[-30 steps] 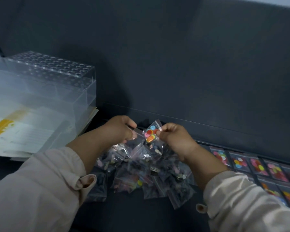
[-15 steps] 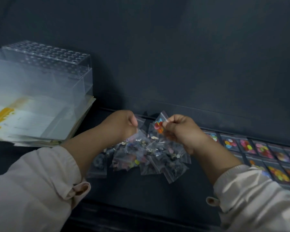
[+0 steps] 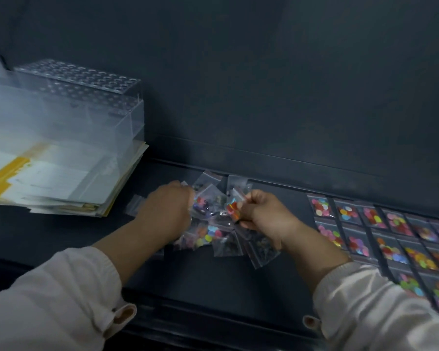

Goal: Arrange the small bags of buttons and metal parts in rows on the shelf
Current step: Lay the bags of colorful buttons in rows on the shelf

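Head view: your two hands meet over a loose pile of bags [image 3: 214, 238] at the ctr of the dark shelf [image 3: 213, 285], close to the back wall [image 3: 264, 84]. Your right hand [image 3: 264, 216] has thumb & fingers curled, pinching one small clear bag of buttons [image 3: 232, 208] near its top. Red & orange buttons show thru it, and it hangs just over the pile's right side.

Your left hand [image 3: 166, 211] sits knuckles-up on the pile's left edge, fingers bent down among the bags. It's blurred & the fingertips are hidden, so can't tell whether it grips one.

The pile is a jumble: bags overlap at all angles, some w/ coloured buttons, some w/ dark or metal bits. A couple poke up behind your hands toward the wall. One stray bag [image 3: 134, 206] lies just left of your left wrist.

Right of the pile, w/ a small gap btwn, rows of bags [image 3: 380, 231] lie flat edge to edge, at least three rows deep, running off the right of the view, all w/ coloured buttons.

Far left on the shelf there's a stack of papers [image 3: 69, 188] w/ a yellow strip, and a clear plastic box [image 3: 86, 105] w/ a holed top sits on it. Pale sleeves [image 3: 48, 300] cover your forearms.
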`<state>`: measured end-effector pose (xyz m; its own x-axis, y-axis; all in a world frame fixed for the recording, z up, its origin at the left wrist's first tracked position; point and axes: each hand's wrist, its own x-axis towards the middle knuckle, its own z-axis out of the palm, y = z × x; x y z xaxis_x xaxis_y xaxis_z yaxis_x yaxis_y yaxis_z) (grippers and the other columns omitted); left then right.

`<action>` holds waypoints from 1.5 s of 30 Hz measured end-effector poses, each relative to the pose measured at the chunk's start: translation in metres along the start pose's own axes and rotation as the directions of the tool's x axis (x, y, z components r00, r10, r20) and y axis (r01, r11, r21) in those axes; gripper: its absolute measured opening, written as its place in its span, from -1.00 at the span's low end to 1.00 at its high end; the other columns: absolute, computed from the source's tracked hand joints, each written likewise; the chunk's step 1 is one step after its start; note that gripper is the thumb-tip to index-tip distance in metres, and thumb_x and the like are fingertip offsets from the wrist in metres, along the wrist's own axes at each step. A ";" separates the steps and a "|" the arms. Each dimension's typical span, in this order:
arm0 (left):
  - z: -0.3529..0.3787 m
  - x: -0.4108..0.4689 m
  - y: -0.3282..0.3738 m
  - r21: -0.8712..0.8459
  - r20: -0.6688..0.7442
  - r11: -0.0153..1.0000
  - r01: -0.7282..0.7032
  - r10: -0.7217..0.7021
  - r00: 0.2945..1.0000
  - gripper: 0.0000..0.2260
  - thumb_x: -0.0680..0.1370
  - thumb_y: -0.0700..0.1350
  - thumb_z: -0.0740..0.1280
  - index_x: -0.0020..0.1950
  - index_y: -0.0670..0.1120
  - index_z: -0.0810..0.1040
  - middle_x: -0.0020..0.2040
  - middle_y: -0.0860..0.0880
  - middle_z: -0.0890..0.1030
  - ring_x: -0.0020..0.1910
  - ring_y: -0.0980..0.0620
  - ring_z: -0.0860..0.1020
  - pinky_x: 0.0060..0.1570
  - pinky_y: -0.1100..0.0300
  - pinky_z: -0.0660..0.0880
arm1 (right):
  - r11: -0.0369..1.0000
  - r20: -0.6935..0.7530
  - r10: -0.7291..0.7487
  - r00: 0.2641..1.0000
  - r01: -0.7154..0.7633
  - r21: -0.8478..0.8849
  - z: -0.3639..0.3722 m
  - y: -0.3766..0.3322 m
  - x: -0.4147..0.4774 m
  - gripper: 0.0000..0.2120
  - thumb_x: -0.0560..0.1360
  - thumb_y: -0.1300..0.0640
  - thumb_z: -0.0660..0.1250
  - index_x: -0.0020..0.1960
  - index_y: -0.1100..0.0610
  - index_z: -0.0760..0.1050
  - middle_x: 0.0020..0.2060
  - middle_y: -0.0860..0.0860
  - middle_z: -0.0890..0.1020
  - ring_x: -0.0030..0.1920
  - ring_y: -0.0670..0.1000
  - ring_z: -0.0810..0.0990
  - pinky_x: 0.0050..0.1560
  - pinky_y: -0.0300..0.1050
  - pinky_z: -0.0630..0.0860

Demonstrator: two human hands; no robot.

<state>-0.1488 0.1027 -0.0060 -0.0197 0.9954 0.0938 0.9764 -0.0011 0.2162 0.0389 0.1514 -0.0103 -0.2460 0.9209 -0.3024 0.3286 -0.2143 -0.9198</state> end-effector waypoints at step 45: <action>0.015 -0.027 0.283 -0.881 0.381 0.276 0.385 -0.072 0.922 -0.87 0.48 -0.28 0.29 -0.20 -0.07 0.44 -0.33 -0.04 0.51 -0.31 0.03 0.50 -0.22 0.17 0.54 | 0.775 0.198 0.161 0.967 -0.248 0.582 -0.246 0.058 -0.147 -0.91 0.58 0.15 0.19 -0.02 0.09 0.48 -0.26 0.10 0.66 -0.34 0.01 0.66 -0.42 -0.26 0.54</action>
<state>0.1309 0.0765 0.0378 -0.0061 0.9542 -0.2993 0.0719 0.2989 0.9516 0.3179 0.0835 0.0424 -0.3654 0.7915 -0.4900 -0.2151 -0.5839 -0.7828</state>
